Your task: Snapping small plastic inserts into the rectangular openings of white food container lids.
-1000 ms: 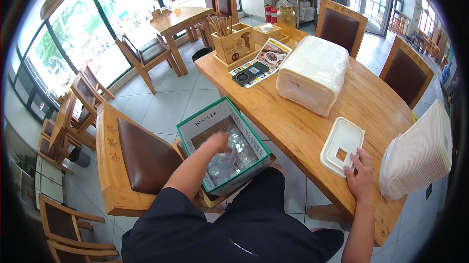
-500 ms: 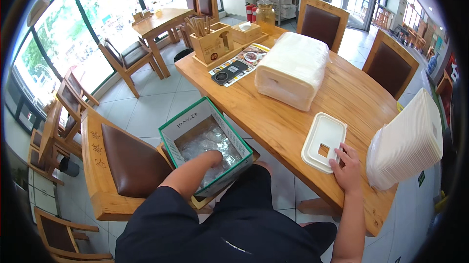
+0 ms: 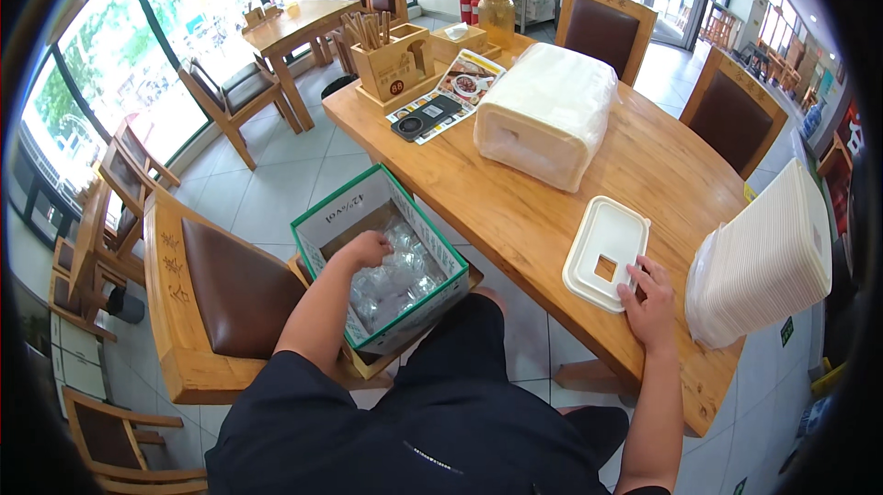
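On my left, a green-rimmed cardboard box (image 3: 322, 251) holds a heap of small clear plastic pieces (image 3: 411, 265). My left hand (image 3: 371, 249) is inside the box above the heap, fingers drawn together and pointing down; whatever is between them is too small to make out. A cream rectangular lid (image 3: 602, 233) with a small rectangular cutout lies flat on the wooden table (image 3: 524, 247). My right hand (image 3: 651, 300) rests at the lid's near right edge, its fingers apart and touching the rim.
A tall stack of cream lids (image 3: 768, 256) in plastic wrap stands at the table's right end. Farther back lies a wrapped bundle of containers (image 3: 543, 118). A black device (image 3: 426, 118), a chopstick holder (image 3: 391, 63) and a jar (image 3: 497, 17) sit beyond. A chair (image 3: 235, 293) is left.
My left hand has risen a little within the box and shifted left, so its fingers now show. My right hand stays at the lid. The view has shifted slightly.
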A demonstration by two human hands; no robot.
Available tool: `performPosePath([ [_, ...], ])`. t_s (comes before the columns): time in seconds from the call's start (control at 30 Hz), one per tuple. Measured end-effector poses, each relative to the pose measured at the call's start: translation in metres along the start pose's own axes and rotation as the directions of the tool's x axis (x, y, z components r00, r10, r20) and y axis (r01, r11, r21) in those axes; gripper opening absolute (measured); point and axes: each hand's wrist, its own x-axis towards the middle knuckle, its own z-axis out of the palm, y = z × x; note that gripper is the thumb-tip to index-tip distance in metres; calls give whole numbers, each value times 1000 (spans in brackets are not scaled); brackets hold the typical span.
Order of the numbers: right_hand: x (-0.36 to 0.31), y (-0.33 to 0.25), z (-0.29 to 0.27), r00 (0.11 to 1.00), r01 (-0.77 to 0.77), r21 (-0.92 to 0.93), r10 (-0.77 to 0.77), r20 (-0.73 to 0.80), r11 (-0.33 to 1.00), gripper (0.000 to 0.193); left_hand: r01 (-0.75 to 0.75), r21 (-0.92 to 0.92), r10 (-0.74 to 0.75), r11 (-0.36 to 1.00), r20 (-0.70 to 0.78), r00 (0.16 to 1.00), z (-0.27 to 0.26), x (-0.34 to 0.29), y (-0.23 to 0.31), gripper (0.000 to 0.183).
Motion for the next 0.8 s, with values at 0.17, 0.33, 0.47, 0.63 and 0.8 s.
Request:
performPosePath([
  [0.17, 2, -7, -1, 991, 63, -41, -67, -114, 997, 35, -173, -788, 198, 591, -66, 978, -23, -39, 63, 26],
  [0.33, 2, -53, 0, 969, 64, -9, -64, -238, 998, 30, -244, -931, 499, 270, -81, 863, 1, -79, 167, 20],
  [0.47, -14, -101, 15, 970, 222, 210, -194, -149, 952, 37, -53, -961, 657, 272, 145, 740, 41, -100, 237, 19],
  [0.63, -24, -106, 18, 883, 451, 105, -427, -193, 886, 33, 100, -923, 718, 371, 354, 600, 83, -111, 281, 20],
  [0.8, -30, -97, 6, 938, 294, 84, -271, -216, 952, 15, 137, -872, 686, 469, 458, 565, 97, -117, 297, 20],
])
